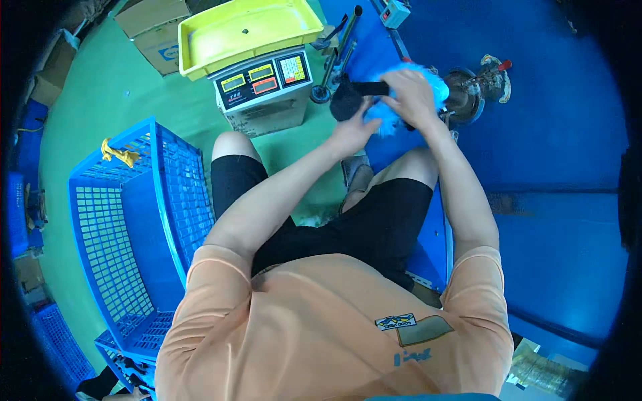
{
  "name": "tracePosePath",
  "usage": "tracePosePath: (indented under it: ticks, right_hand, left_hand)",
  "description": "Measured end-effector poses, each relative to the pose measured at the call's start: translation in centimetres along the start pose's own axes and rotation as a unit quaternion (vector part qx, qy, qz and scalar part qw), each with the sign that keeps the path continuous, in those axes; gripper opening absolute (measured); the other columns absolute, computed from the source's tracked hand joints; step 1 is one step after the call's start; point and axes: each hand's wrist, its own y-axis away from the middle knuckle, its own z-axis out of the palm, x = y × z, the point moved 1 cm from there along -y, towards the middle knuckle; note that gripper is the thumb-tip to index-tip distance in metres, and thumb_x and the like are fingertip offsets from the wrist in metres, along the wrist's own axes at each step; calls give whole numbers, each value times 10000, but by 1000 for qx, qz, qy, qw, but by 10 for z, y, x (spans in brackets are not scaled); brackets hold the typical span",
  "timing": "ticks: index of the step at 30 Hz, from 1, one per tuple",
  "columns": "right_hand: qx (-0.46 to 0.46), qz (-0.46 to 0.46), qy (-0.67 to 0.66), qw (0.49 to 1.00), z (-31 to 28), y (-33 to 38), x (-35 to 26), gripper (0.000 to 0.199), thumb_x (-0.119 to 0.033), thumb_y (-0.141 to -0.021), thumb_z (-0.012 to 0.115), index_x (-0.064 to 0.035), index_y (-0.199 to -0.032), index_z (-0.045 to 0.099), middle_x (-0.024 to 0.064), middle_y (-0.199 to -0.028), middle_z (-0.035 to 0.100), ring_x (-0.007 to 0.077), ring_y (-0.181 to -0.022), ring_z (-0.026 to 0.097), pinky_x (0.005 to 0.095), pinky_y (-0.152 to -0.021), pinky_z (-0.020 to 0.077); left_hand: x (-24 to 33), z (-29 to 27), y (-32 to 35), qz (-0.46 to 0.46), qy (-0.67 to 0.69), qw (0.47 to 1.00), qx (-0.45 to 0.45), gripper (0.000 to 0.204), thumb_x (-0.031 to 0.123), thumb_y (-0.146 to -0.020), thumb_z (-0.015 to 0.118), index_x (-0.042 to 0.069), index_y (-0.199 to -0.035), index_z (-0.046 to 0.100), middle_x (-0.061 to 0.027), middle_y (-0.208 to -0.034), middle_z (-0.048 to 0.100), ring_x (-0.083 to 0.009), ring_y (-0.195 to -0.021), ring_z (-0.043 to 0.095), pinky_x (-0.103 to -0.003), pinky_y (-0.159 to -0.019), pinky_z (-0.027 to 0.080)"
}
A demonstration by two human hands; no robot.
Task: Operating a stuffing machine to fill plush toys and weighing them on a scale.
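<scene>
Both my hands are at a fluffy light-blue and black plush piece (382, 119), up by the metal nozzle of a blue machine. My right hand (410, 95) is closed over its blue fur from above, thumb toward the black strip. Lower and to the left, my left hand (354, 134) grips its near edge beside a rounded black part (348, 100). Motion blurs the fingers a little. To the right of the plush is the metal nozzle fitting (464, 95); my hand and the fur hide whether the plush touches it.
A scale (264, 83) with a yellow tray (251, 33) on top stands ahead to the left. An open blue plastic crate (160, 200) with a yellow cloth (120, 154) on its rim is at my left. Cardboard boxes (157, 40) sit behind. A blue machine panel (548, 147) fills the right.
</scene>
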Motion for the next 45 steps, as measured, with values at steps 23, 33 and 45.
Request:
tracePosePath:
  ticks: [23, 33, 45]
  right_hand:
    - [36, -11, -17, 999, -10, -4, -8, 302, -300, -785, 776, -146, -998, 625, 14, -887, 628, 216, -866, 609, 364, -785, 465]
    - [-22, -42, -5, 999, -7, -25, -37, 294, -392, -844, 722, -145, -967, 619, 11, -839, 620, 208, -822, 616, 355, -744, 475]
    - [-11, 91, -56, 994, 2, -66, -112, 392, -469, -921, 630, -80, -885, 634, 134, -761, 688, 337, -704, 671, 454, -646, 510]
  left_hand:
    - [48, -70, 27, -5, 264, 950, 166, 194, 182, -1032, 540, -2, -1096, 548, -94, -807, 622, -132, -585, 583, -229, -518, 480]
    - [22, -95, 56, -3, 359, 911, 204, 242, 183, -1026, 570, -16, -1160, 541, -108, -828, 640, -148, -633, 640, -224, -564, 517]
    - [-23, -101, 88, 37, 443, 865, 234, 392, 224, -1008, 602, 38, -1344, 522, -157, -1206, 615, -192, -931, 644, -273, -820, 533]
